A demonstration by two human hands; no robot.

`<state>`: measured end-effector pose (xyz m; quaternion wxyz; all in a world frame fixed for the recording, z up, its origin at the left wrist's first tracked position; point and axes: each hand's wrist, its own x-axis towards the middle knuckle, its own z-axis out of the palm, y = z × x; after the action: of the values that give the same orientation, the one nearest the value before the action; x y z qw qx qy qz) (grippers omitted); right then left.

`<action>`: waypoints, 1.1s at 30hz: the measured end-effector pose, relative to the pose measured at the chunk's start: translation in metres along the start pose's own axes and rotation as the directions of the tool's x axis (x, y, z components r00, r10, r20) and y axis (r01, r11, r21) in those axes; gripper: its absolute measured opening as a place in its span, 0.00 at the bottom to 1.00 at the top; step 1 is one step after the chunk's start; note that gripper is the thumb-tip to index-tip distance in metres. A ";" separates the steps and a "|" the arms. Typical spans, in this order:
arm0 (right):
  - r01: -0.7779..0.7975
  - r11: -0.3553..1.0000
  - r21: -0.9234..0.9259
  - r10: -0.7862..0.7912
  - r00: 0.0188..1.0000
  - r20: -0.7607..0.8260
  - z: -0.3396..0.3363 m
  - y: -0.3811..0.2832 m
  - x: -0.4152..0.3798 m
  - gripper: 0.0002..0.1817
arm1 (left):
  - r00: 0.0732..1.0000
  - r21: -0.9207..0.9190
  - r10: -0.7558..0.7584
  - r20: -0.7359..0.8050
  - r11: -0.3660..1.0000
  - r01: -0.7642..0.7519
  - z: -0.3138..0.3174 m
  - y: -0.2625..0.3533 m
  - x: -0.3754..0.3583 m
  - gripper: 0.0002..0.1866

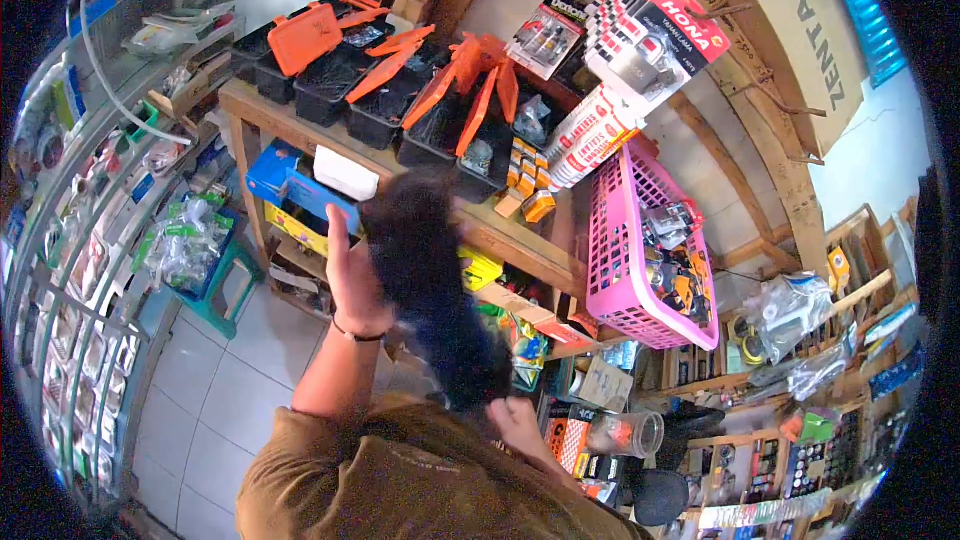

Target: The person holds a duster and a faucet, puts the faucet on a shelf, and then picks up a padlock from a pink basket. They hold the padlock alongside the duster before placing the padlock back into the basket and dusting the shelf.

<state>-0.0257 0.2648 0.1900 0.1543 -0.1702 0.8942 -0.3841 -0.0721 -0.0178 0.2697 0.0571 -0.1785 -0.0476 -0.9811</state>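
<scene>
A long, dark, bushy duster [430,275], smeared by motion, slants across the middle of the view in front of the wooden shelf. My right hand [516,422] is closed around its lower end, low and near my body. Beside the duster's upper part is my left hand [358,285], raised with a finger stretched upward and a dark band on the wrist. Part of that hand is hidden behind the duster. Just past its fingertips stands a blue box [275,172] on the lower shelf. Above are black bins [330,88] with orange lids [303,38].
Small orange boxes [524,180] and a pink basket [640,315] of packaged parts stand to the right. Hooks carry HONDA-style parts packs [655,35]. A glass display case [75,340] curves along the left, with a green stool [225,290] near it on the tiled floor [215,390].
</scene>
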 end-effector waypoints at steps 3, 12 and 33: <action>0.078 0.997 -0.031 -0.076 0.995 0.057 0.003 0.015 0.000 0.23 | 0.978 -0.078 0.092 -0.186 0.991 -0.108 0.004 -0.005 0.003 0.43; 0.170 0.984 -0.051 -0.165 0.983 0.077 0.005 0.024 -0.006 0.21 | 1.000 -0.051 -0.006 0.015 0.999 0.007 -0.005 -0.003 -0.002 0.44; 0.045 0.999 -0.008 -0.045 0.995 -0.090 0.003 0.030 -0.004 0.23 | 0.998 -0.122 0.014 0.060 0.992 -0.006 -0.001 -0.013 0.006 0.43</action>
<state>-0.0266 0.2841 0.1664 0.1045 -0.1732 0.8973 -0.3923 -0.0794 -0.0058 0.2699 0.0496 -0.2114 0.0117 -0.9761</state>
